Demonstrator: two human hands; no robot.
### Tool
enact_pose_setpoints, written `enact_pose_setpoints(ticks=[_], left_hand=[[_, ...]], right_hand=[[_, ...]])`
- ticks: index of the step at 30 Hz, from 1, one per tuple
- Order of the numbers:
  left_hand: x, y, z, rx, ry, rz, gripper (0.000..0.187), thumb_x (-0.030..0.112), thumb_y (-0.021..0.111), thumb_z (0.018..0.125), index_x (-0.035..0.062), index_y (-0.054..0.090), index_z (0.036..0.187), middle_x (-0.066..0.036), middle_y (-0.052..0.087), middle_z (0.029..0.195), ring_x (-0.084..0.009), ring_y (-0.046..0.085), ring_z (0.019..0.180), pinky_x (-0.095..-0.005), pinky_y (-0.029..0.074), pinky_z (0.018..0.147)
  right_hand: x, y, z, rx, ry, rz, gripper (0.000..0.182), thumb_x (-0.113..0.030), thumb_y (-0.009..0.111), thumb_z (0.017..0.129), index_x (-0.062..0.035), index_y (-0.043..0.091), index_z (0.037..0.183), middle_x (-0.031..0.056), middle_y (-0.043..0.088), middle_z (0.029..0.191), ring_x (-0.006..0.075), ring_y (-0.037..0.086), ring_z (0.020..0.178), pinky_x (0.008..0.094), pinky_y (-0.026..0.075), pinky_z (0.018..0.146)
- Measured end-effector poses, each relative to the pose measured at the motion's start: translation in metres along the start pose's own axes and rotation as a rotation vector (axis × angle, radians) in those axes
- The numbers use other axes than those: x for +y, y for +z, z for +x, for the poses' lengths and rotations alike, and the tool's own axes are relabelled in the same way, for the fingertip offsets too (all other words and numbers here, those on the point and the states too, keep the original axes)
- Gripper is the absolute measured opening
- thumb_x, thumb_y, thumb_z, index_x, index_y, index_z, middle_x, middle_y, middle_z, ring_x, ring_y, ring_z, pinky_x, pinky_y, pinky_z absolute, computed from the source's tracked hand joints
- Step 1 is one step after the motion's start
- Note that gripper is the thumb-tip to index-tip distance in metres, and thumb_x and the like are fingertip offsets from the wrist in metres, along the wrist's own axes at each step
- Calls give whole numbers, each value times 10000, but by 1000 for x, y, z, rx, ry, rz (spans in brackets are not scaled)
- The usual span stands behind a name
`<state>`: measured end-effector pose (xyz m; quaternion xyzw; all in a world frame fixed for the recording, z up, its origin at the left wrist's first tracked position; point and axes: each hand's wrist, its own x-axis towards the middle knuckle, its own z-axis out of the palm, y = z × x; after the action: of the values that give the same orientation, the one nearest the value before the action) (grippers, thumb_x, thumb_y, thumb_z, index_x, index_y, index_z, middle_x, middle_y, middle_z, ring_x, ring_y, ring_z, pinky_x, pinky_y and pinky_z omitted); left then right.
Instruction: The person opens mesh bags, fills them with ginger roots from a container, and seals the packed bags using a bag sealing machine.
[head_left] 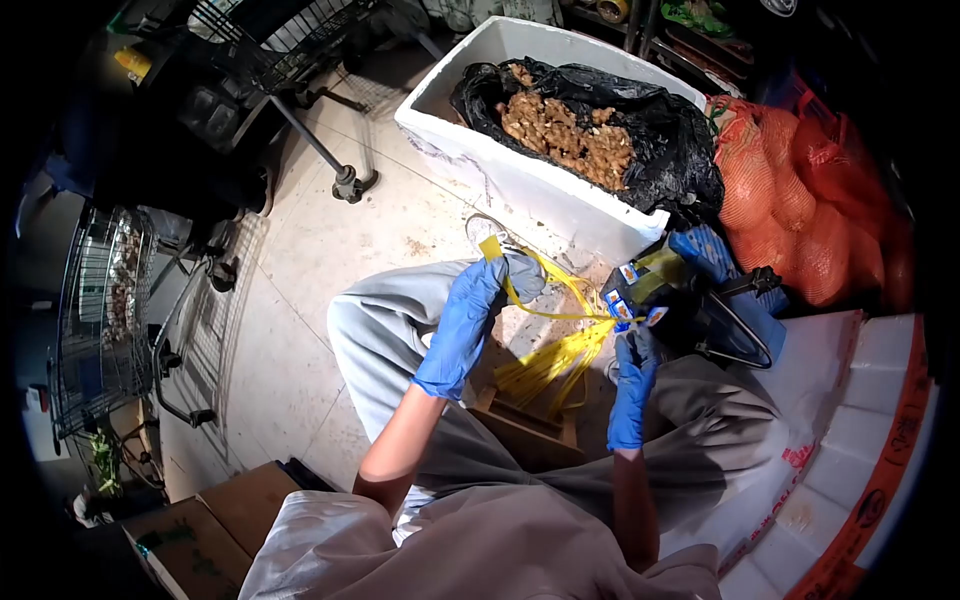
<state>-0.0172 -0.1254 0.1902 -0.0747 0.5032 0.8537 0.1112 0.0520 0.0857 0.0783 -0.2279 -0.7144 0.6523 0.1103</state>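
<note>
My left hand (463, 325), in a blue glove, is raised over my knee. Its fingers are closed on one end of a yellow strip (491, 248), perhaps part of a net bag. The strip loops across to a bunch of yellow strips (555, 362) that fans out between my legs. My right hand (632, 385), gloved in blue too, has its fingers closed at the gathered top of this bunch. Blue-and-white labels (622, 308) sit just above those fingers. Exactly what the right fingertips pinch is partly hidden.
Ahead stands a white foam box (560, 205) with a black plastic liner (675, 150) and ginger (570, 135). Red net sacks (790, 190) lean to its right. White foam boxes (800, 450) lie at my right, cardboard (195, 535) at lower left, wire carts (105, 310) farther left.
</note>
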Motion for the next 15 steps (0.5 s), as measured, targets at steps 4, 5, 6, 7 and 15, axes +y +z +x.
enact_pose_setpoints(ticks=[4,5,6,7,15], left_hand=[[-15,4,-9,-65,24,128,269,135,509,825,-22,516,1043,-37,579,935,-81,514,850,-208,393,776],[-16,8,-11,-65,34,128,269,135,509,825,-22,516,1043,-37,579,935,-81,514,850,-208,393,776],[-16,13,-15,-85,13,134,256,138,511,825,-27,520,1019,-36,575,922,-84,513,846,-201,393,764],[-16,15,-20,-89,0,145,244,142,512,824,-32,524,995,-35,572,909,-88,513,842,-195,394,751],[-56,-16,-21,-243,168,566,256,197,493,819,-54,515,860,-146,522,763,-178,465,673,-305,400,630]], right_hand=[[-72,31,4,-108,-257,54,263,-32,617,702,-17,539,953,82,553,912,165,515,854,264,406,760],[-92,39,3,-153,-448,-72,242,-42,619,698,-14,554,929,89,551,919,184,522,846,271,395,781],[-115,43,0,-215,-462,-95,238,-58,619,700,-13,556,925,89,552,915,183,521,846,271,390,786],[-129,51,-3,-291,-478,-109,235,-73,619,703,-11,559,921,88,553,910,182,520,845,271,385,792],[-83,69,6,-625,-109,34,92,-23,550,729,7,565,814,66,560,796,159,519,748,259,415,710]])
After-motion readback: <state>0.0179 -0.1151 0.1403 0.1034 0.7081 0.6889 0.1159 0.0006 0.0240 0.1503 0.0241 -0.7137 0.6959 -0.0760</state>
